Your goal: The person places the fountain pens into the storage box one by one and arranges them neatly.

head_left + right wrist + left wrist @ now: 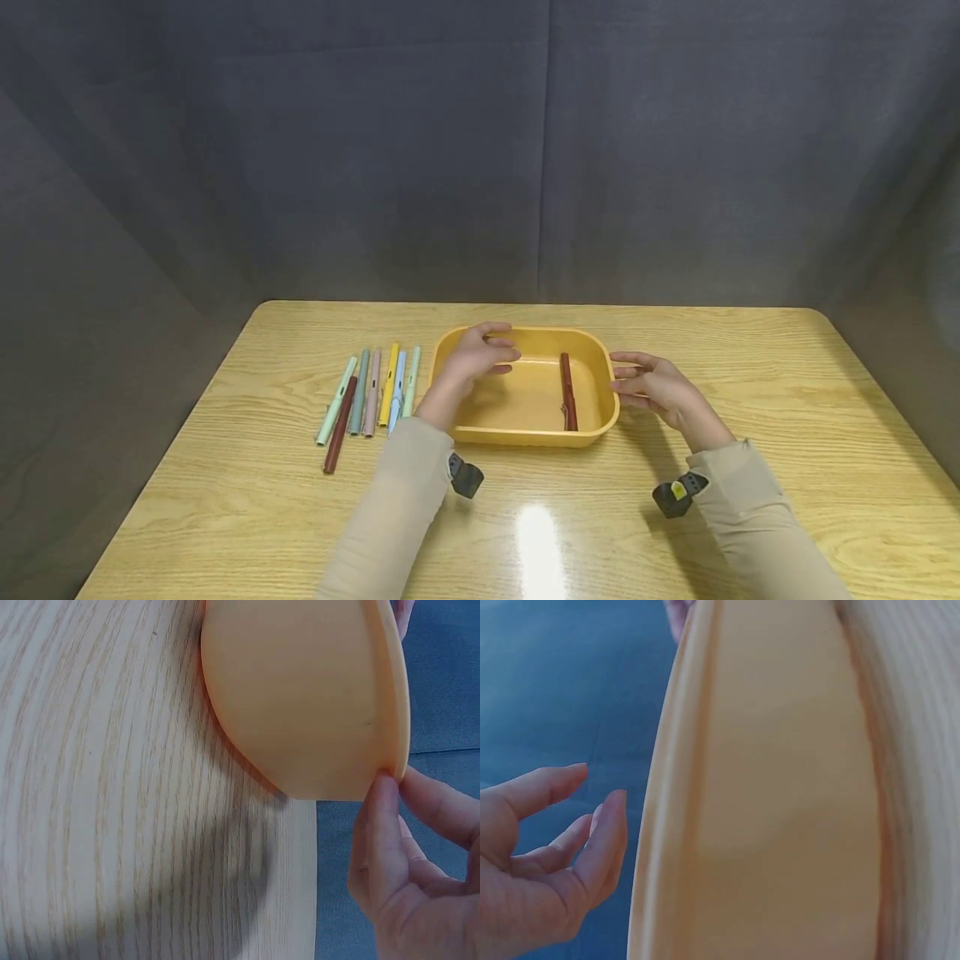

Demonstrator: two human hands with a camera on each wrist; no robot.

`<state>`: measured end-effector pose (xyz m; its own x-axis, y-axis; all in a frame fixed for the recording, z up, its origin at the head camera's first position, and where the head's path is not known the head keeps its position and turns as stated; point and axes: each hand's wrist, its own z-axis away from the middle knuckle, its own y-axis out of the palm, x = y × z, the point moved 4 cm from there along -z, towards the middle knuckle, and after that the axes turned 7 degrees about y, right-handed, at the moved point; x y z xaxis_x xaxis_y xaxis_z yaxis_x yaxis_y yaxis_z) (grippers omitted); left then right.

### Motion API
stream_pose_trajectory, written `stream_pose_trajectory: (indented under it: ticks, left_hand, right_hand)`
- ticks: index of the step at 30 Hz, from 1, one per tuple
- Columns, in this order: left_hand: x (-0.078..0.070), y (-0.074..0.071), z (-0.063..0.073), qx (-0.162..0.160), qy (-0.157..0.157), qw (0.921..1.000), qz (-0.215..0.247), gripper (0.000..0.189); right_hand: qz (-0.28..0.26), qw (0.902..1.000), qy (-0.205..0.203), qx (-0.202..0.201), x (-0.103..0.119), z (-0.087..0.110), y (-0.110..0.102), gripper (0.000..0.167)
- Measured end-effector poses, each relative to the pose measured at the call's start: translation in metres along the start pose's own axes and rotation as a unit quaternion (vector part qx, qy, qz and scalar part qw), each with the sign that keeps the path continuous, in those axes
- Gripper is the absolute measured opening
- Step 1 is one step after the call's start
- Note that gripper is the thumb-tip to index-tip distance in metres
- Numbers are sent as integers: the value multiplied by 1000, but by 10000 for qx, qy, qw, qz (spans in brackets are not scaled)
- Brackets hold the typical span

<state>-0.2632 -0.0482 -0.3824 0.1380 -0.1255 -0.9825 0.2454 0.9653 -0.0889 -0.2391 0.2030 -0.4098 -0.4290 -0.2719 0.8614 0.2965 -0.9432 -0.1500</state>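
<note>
My left hand [480,358] hovers over the left part of a yellow rectangular tray [517,437], its fingers loosely bent and holding nothing. A gap separates that hand [547,870] from the tray's rim in the left wrist view. At the tray's right end, my right hand [660,387] touches the rim; thumb and fingertips pinch its edge [401,712] in the right wrist view. Inside the tray, toward its right, lies a dark red pen [567,392]. Its clip faces left.
Left of the tray several pens lie roughly side by side, including a yellow pen [389,385], a mauve pen [372,393] and a dark red pen [340,427]. My left forearm partly covers the nearest ones. Dark cloth [375,167] stands behind the wooden table [765,367].
</note>
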Motion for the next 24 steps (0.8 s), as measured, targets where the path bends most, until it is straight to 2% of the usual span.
stream_pose_trajectory:
  ticks: [7, 14, 24]
  left_hand:
    - [-5, -25, 4, -117, 52, 9999, 84, 55]
    - [-4, -53, 11, -121, 125, 9998, 74, 57]
    - [2, -102, 22, -361, 137, 9991, -183, 58]
  right_hand:
    - [9, 10000, 16, -38, 1, 0, -1, 63]
    - [-35, 10000, 28, -28, 1, 1, -2, 63]
    - [-147, 9999, 15, -16, 1, 0, 0, 63]
